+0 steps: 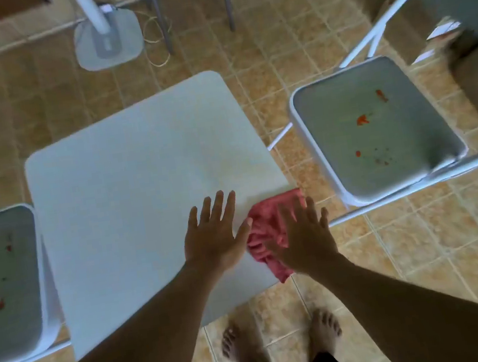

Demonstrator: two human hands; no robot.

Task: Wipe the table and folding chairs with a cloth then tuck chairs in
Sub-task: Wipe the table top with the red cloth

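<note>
The right hand [303,242] presses flat, fingers spread, on a pink cloth [269,231] at the lower right corner of the white bench [127,181]. The left hand [215,239] lies flat and spread just beside it, holding nothing. Red-stained folding chairs flank the bench: one at right [378,130], one at lower left [3,281]. A fan base [107,42] stands upper left on the tiled floor [425,246].
</note>
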